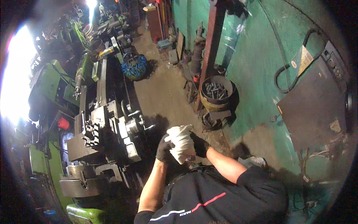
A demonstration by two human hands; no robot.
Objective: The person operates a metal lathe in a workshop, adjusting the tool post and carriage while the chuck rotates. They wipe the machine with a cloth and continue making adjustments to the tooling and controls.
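Note:
A crumpled white cloth is bunched up between my two dark-gloved hands, in front of my body. My left hand closes on its left side. Around the right edge curls my right hand, its fingers partly hidden behind the cloth. Whether anything is wrapped inside cannot be seen. Just left of my hands is the lathe carriage, with its crank handles and tool post.
The green lathe's chuck is at lower left, its tailstock farther off. Blue metal shavings are heaped beyond. A bucket of metal pieces stands beside a rust-red post. Right is a dark cabinet.

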